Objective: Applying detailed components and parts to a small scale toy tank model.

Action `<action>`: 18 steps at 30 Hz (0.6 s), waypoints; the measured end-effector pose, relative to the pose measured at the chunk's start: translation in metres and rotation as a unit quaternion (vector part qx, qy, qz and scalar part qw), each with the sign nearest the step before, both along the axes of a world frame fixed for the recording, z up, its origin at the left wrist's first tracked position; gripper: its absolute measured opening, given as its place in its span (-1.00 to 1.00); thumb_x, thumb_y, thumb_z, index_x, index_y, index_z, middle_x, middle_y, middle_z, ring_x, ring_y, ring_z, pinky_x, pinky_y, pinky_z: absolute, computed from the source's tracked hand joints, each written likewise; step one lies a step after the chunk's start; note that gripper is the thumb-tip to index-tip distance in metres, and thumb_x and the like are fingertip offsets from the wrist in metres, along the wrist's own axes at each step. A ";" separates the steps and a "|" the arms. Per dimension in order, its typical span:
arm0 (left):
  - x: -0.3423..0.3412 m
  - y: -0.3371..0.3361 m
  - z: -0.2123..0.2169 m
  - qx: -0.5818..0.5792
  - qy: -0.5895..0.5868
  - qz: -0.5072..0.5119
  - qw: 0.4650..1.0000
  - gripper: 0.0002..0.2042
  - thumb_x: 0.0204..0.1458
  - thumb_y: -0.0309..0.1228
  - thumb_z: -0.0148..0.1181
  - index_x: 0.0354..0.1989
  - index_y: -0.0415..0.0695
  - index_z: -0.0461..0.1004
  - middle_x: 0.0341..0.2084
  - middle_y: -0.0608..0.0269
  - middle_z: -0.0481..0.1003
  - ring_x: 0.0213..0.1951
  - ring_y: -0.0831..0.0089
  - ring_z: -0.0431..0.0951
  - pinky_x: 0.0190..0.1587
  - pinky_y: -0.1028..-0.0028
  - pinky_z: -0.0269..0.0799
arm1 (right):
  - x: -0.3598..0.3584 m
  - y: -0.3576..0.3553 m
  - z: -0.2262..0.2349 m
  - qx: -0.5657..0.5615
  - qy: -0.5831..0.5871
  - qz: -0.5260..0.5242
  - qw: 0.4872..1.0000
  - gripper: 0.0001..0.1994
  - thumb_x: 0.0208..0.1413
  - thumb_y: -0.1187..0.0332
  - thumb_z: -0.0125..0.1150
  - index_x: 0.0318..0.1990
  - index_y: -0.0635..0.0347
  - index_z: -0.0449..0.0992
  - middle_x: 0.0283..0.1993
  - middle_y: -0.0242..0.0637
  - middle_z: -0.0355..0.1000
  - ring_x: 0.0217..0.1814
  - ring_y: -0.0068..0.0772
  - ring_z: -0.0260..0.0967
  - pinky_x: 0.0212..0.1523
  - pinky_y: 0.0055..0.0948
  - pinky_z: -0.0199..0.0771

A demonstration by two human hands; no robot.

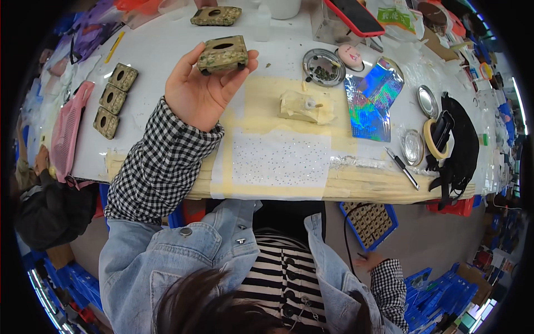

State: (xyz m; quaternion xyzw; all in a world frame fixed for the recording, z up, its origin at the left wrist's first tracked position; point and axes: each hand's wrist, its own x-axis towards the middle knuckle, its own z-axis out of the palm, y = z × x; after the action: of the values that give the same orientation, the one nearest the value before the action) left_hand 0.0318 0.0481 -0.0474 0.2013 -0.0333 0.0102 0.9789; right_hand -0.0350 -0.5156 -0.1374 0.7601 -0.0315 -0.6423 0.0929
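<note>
My left hand (203,97) is raised over the table, its fingers closed round the sides of a small camouflage-patterned housing (223,53). An oval hole shows in the housing's top face, and small dark feet sit at its lower corners. Beyond it on the table lies a similar housing (217,15). A row of three more such housings (113,100) lies to the left of my forearm. My right hand (371,260) is low beside my body, under the table edge. Its fingers are bent by a small dark thing that I cannot make out, near a black cable (347,234).
A padded yellowish block (306,107) stands mid-table behind a speckled white sheet (281,161). Rightward are a round dish of dark bits (324,68), holographic film (374,100), a pen (401,168) and a black bag (459,145). Below, a blue tray (370,222) holds many small pieces. Someone sits far left.
</note>
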 end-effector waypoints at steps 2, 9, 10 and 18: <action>0.002 0.001 0.003 0.024 0.010 0.010 1.000 -0.53 0.21 -0.27 -0.22 0.08 -0.49 0.12 0.01 -0.36 0.27 0.08 -0.01 0.34 0.11 0.29 0.40 | 0.012 -0.035 0.004 -0.112 -0.061 0.133 0.983 -0.50 0.09 -0.06 0.05 -0.20 0.28 0.54 -0.20 -0.02 0.49 -0.17 -0.17 0.45 -0.20 -0.24 0.47; -0.022 0.011 0.008 0.118 0.065 0.013 0.991 -0.58 0.23 -0.28 -0.24 0.14 -0.36 0.09 0.06 -0.24 0.26 0.11 0.05 0.32 0.17 0.23 0.32 | 0.055 0.057 0.137 0.033 -0.444 0.152 0.882 -0.69 0.11 0.23 0.08 -0.37 0.37 0.54 -0.52 0.08 0.42 -0.45 0.02 0.41 -0.39 -0.20 0.43; -0.025 0.011 0.007 0.125 0.074 0.012 0.989 -0.56 0.24 -0.29 -0.31 0.20 -0.34 0.04 0.12 -0.31 0.18 0.12 0.02 0.30 0.16 0.27 0.32 | 0.056 0.079 0.154 0.042 -0.457 0.151 0.875 -0.72 0.12 0.27 0.07 -0.37 0.38 0.53 -0.52 0.09 0.41 -0.45 0.03 0.40 -0.40 -0.22 0.41; -0.046 -0.003 0.017 0.141 0.105 0.041 0.984 -0.54 0.25 -0.24 -0.33 0.20 -0.33 0.04 0.09 -0.29 0.22 0.08 0.02 0.36 0.11 0.29 0.38 | 0.079 0.176 0.189 0.513 -0.580 0.149 0.615 -0.34 0.25 -0.05 -0.39 -0.41 0.41 0.50 -0.65 -0.11 0.26 -0.57 -0.15 0.30 -0.37 -0.30 0.40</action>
State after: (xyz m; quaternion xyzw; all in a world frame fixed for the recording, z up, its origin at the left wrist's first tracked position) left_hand -0.0138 0.0455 -0.0302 0.3384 0.0767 0.0243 0.9376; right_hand 0.0441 -0.3395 0.0516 0.8924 0.3695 0.0433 -0.2555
